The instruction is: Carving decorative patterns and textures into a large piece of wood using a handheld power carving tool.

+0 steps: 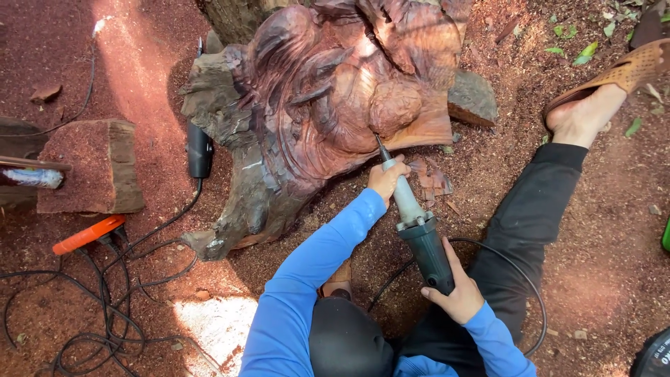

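Big reddish wood carving (328, 91) sits on the sawdust-covered ground (593, 244), top centre, leaning against a tree trunk behind it. Surface already shows deep relief: flowing ridges, rounded lobe low on the right side. Bark and rough wood remain on the left and bottom edge.

Person seated on the ground in front of it, blue sleeves, dark trousers, one leg out to the right with a sandal (628, 70).

Die grinder (415, 223) held in both hands, long neck pointing up at the carving. Bit touches the wood just under the rounded lobe. Left hand (386, 180) wrapped closed around the grey neck near the front. Right hand (453, 293) closed around the dark green body at the rear. Cord loops off behind the right hand.

Step, by my read: detail grinding in the groove below the lobe. Next move calls for a steady two-hand hold and light pressure, with the bit following the groove line so it doesn't skip onto finished surface.

Left side: wood block (91, 167), second black power tool (199, 150) resting against the carving, orange-handled tool (87, 234), tangled black cables (105, 307).
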